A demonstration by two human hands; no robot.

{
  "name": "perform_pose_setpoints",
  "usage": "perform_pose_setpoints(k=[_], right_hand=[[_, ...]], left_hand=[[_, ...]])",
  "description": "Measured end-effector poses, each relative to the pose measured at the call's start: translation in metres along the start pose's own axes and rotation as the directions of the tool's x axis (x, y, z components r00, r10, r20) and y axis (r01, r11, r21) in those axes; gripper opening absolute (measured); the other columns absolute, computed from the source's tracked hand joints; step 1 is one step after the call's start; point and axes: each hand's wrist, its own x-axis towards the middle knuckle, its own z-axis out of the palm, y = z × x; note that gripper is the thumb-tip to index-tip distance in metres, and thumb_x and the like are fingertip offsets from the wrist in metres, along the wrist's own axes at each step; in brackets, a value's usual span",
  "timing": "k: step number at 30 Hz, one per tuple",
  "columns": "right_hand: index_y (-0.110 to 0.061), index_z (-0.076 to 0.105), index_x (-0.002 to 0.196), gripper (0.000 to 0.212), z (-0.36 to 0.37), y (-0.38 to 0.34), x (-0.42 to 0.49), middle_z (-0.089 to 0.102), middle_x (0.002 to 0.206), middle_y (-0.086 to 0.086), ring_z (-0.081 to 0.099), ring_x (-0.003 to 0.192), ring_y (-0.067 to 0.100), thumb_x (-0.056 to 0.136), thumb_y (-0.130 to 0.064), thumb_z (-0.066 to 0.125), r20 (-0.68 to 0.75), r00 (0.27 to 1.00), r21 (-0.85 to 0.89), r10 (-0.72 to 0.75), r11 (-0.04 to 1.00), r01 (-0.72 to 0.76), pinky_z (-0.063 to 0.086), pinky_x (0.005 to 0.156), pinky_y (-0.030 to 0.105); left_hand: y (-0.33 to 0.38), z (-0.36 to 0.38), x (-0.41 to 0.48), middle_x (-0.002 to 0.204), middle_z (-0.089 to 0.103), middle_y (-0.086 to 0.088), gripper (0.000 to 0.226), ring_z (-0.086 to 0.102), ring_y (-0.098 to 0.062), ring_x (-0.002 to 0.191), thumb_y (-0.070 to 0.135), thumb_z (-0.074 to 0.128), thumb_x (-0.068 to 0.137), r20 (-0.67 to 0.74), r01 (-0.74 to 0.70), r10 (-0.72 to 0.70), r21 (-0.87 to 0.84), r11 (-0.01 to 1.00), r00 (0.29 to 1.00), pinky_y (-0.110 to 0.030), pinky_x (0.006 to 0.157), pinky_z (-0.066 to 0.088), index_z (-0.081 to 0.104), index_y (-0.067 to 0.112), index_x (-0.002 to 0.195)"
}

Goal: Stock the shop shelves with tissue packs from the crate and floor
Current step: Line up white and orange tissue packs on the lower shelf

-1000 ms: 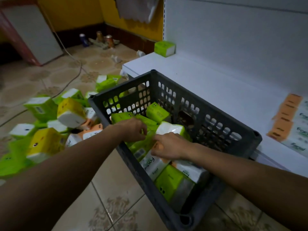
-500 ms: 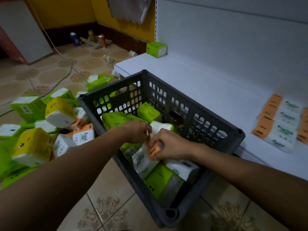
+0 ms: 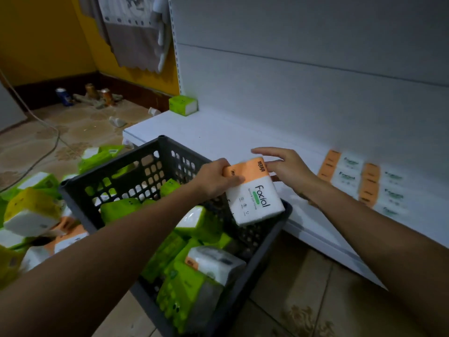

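Tissue pack (image 3: 255, 198), orange and white with "Facial" printed on it, is hanging over the far rim of the crate (image 3: 111, 161), close to the front edge of the white shelf (image 3: 218, 132). I am seeing the left hand (image 3: 216, 178) clamping its orange end, fingers curled round it. The right hand (image 3: 289, 169) is spreading straight fingers just beside that end; I cannot tell whether it is touching. Green packs (image 3: 121, 209) are lying in the crate, floor packs (image 3: 29, 210) to its left, shelf packs (image 3: 347, 176) lying flat at right.
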Motion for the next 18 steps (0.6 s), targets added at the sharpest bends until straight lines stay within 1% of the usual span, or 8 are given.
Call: perform_pose_setpoints(k=[2,4,7,10,11,14,16,18], right_hand=[[-0.037,0.055,0.123,0.043,-0.028,0.013,-0.006,0.045,0.136,0.000,0.051,0.116,0.018,0.091,-0.009,0.050,-0.131,0.991,-0.075,0.015,0.997,-0.025,0.051,0.091,0.037],[-0.041,0.045,0.132,0.043,-0.049,0.024,-0.021,0.040,0.141,0.000,0.052,0.112,0.015,0.093,-0.024,0.053,-0.225,0.974,-0.120,0.022,0.992,-0.050,0.047,0.097,0.041],[-0.039,0.034,0.140,0.055,-0.069,0.044,-0.045,0.040,0.139,-0.005,0.055,0.106,0.012,0.090,-0.034,0.058,-0.303,0.953,-0.084,-0.008,0.996,-0.018,0.050,0.075,0.024],[-0.035,0.026,0.144,0.076,-0.085,0.064,-0.064,0.038,0.126,-0.011,0.052,0.096,0.003,0.083,-0.030,0.069,-0.360,0.932,-0.068,-0.039,0.998,0.015,0.047,0.059,0.009],[-0.035,0.025,0.145,0.082,-0.090,0.072,-0.067,0.038,0.127,-0.010,0.050,0.103,0.005,0.079,-0.030,0.074,-0.387,0.920,-0.096,-0.057,0.995,0.022,0.049,0.066,0.011],[-0.036,0.027,0.143,0.091,-0.107,0.094,-0.078,0.036,0.135,-0.010,0.042,0.123,0.012,0.070,-0.034,0.081,-0.471,0.879,-0.143,-0.070,0.990,0.002,0.045,0.097,0.033],[-0.032,0.029,0.144,0.094,-0.117,0.104,-0.084,0.036,0.139,-0.007,0.040,0.126,0.013,0.066,-0.035,0.083,-0.483,0.875,-0.120,-0.041,0.993,-0.019,0.041,0.103,0.036],[-0.029,0.030,0.143,0.094,-0.127,0.111,-0.091,0.036,0.138,-0.007,0.037,0.124,0.009,0.066,-0.033,0.083,-0.479,0.878,-0.120,-0.020,0.992,-0.043,0.038,0.102,0.030]], left_hand=[[0.019,0.015,0.010,0.102,0.055,-0.007,0.033,0.052,-0.017,0.083,0.033,0.060,0.089,-0.050,-0.005,0.003,-0.033,0.999,0.999,-0.018,0.054,0.038,0.051,0.008,0.109],[0.037,0.032,0.019,0.110,0.054,-0.011,0.037,0.052,-0.019,0.083,0.030,0.056,0.091,-0.071,0.004,-0.009,-0.076,0.997,0.997,-0.018,0.054,0.040,0.045,0.008,0.119],[0.065,0.058,0.031,0.114,0.053,-0.013,0.038,0.058,-0.025,0.090,0.023,0.052,0.093,-0.076,0.000,-0.015,-0.193,0.981,0.997,-0.028,0.068,0.051,0.040,0.013,0.127],[0.089,0.086,0.037,0.108,0.053,-0.012,0.034,0.061,-0.030,0.096,0.021,0.050,0.091,-0.086,0.009,-0.037,-0.307,0.952,0.996,-0.038,0.078,0.056,0.044,0.013,0.124],[0.096,0.095,0.039,0.106,0.052,-0.011,0.032,0.061,-0.031,0.097,0.021,0.049,0.092,-0.078,0.018,-0.046,-0.331,0.944,0.996,-0.040,0.079,0.056,0.045,0.012,0.123],[0.115,0.123,0.041,0.107,0.049,-0.011,0.032,0.060,-0.032,0.101,0.017,0.047,0.093,-0.034,0.066,-0.087,-0.401,0.914,0.996,-0.041,0.081,0.056,0.045,0.009,0.123],[0.127,0.142,0.041,0.108,0.048,-0.011,0.033,0.059,-0.032,0.103,0.015,0.046,0.094,0.003,0.114,-0.126,-0.458,0.882,0.992,-0.040,0.082,0.056,0.044,0.008,0.125],[0.136,0.161,0.042,0.112,0.052,-0.013,0.032,0.060,-0.033,0.102,0.016,0.045,0.095,0.028,0.149,-0.152,-0.450,0.881,0.988,-0.040,0.083,0.055,0.043,0.008,0.126]])
